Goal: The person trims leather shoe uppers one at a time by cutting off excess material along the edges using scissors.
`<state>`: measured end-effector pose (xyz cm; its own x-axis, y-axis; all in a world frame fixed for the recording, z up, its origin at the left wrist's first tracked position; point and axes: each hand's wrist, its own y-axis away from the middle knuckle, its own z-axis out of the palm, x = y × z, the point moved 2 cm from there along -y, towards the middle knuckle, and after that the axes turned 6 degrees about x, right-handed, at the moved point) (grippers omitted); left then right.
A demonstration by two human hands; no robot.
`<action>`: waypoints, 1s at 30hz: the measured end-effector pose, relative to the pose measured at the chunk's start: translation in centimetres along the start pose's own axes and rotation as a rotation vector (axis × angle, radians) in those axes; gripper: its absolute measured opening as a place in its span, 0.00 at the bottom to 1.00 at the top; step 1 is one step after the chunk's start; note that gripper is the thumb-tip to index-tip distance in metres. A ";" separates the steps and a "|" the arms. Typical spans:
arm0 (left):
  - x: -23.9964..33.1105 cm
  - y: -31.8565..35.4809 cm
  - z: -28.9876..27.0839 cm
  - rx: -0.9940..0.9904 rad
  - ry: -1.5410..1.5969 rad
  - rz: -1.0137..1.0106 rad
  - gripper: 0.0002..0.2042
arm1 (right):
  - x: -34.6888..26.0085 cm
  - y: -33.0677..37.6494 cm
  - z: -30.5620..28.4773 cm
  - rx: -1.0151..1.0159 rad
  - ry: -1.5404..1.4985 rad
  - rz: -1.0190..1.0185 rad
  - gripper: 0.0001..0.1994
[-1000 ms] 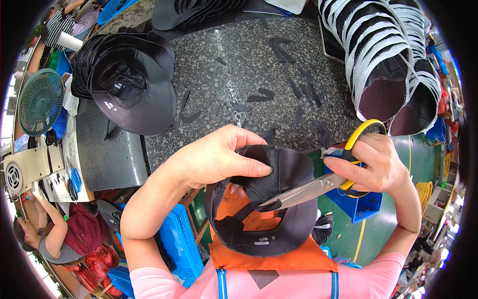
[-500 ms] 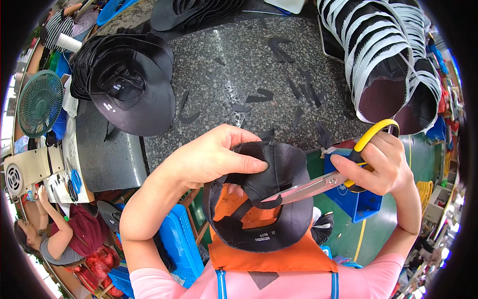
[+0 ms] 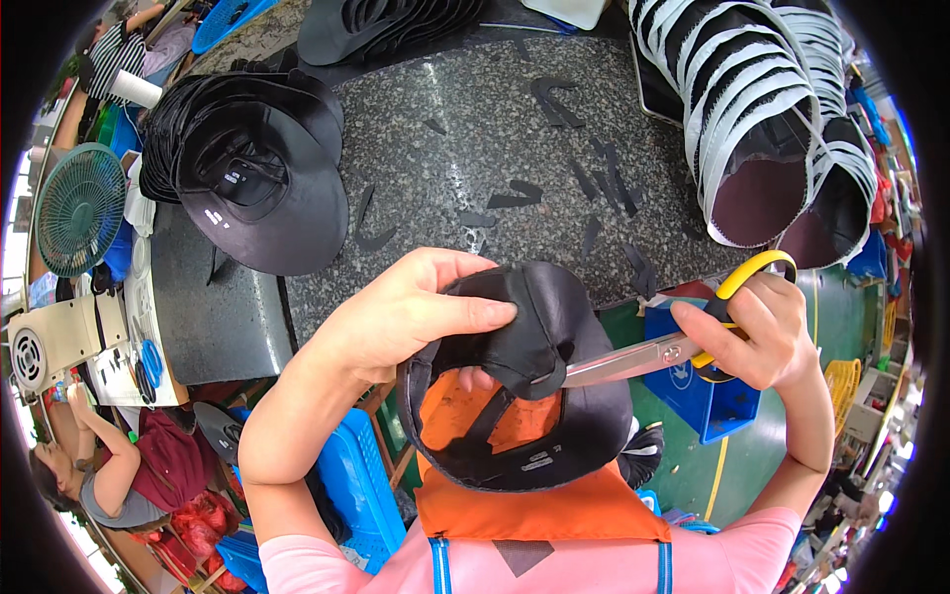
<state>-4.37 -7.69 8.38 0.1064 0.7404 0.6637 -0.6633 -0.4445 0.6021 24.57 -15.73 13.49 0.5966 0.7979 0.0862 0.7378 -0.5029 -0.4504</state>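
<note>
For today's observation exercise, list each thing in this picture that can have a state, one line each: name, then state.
black cap: held upside down, crown folded over, scissor tips at the fold
scissors: held, blades almost closed
left hand: gripping the cap's folded crown
right hand: fingers through the yellow scissor handles
stack of black caps: nested, lying on the granite table
fabric scraps: scattered loose on the table

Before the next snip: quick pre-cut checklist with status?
1. Left hand grips the black cap, folding its crown: ok.
2. Right hand in the yellow handles of the scissors: ok.
3. Blade tips meet the cap fabric: ok.
4. Left fingers sit clear of the blades: ok.
5. What exactly lies between the blades: cannot tell.
</note>
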 end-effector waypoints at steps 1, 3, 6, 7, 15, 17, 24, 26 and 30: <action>-0.1 0.1 -0.1 0.015 0.049 0.009 0.13 | 0.0 0.1 -0.1 -0.016 0.041 0.014 0.25; -0.5 0.3 0.1 0.066 0.065 0.055 0.13 | 0.0 0.2 -0.1 -0.032 0.083 0.029 0.26; -1.0 0.3 0.2 0.104 0.105 0.109 0.14 | -0.1 0.3 0.3 -0.019 0.072 0.075 0.27; -1.0 0.4 0.3 0.099 0.129 0.122 0.14 | -0.1 0.3 0.3 -0.022 0.070 0.070 0.28; -0.3 1.2 0.8 0.077 0.079 0.193 0.14 | -0.3 0.8 0.0 -0.052 0.045 0.123 0.30; -0.3 1.3 1.2 0.084 0.065 0.205 0.14 | -0.5 0.3 -0.1 -0.076 0.030 0.148 0.30; -0.5 1.6 1.9 0.166 0.119 0.202 0.14 | -0.8 0.8 -0.3 -0.099 0.071 0.148 0.30; -0.5 1.6 2.1 0.176 0.103 0.213 0.14 | -0.9 0.5 -0.3 -0.063 0.095 0.134 0.30; -0.1 1.8 2.5 0.138 0.130 0.158 0.16 | -1.0 -0.2 -0.2 -0.058 0.079 0.104 0.28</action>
<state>-3.75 -9.84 10.47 -0.0924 0.7107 0.6974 -0.5560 -0.6178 0.5560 23.86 -16.46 13.67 0.6922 0.7128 0.1127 0.6863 -0.6019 -0.4084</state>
